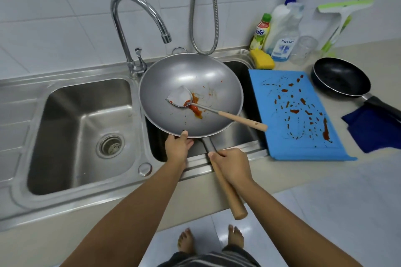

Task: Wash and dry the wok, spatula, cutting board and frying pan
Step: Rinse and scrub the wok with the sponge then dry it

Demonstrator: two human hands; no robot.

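The right hand (231, 166) clamps its fingers round the wok (191, 93) handle at the desk (303, 171) front edge; the left hand (179, 144) pinches the near rim over the right basin (246, 134). Any tilt may spill the loose spatula (217, 110).

This is a home kitchen. A stainless double sink (65, 115) with a curved tap (166, 37) sits below a white tiled wall (65, 6). A soap pump bottle (284, 28), sponge (262, 58), sauce-smeared wok (191, 80) and frying pan (340, 78) crowd the beige counter (293, 169).
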